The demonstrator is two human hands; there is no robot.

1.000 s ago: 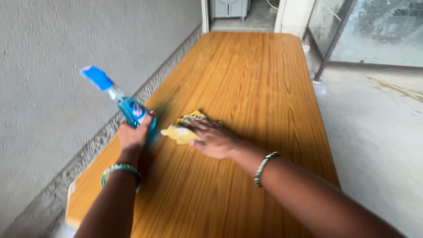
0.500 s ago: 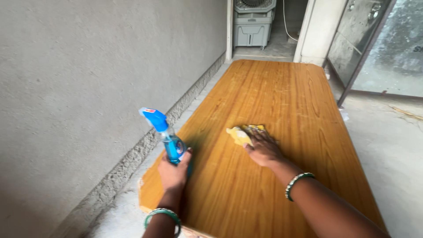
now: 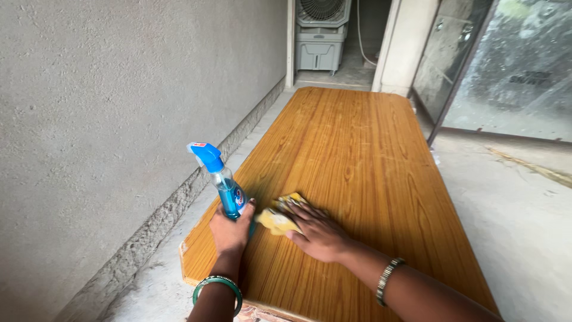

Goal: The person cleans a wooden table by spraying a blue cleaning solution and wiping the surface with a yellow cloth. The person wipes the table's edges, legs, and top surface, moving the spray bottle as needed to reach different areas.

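Note:
My left hand [image 3: 231,230] grips a blue spray bottle [image 3: 221,183] with a blue trigger head, held upright at the near left edge of a long wooden table [image 3: 357,149]. My right hand [image 3: 316,229] lies flat on a crumpled yellow cloth [image 3: 277,218], pressing it against the tabletop just right of the bottle. Both wrists wear bangles.
A rough grey wall [image 3: 107,119] runs along the table's left side with a narrow floor gap. A grey air cooler [image 3: 320,33] stands past the far end. A glass door [image 3: 506,65] and concrete floor [image 3: 518,214] lie to the right.
My right hand has slid the yellow cloth back toward me and to the left, close to the bottle. The left hand with the bottle has stayed near the table's left edge.

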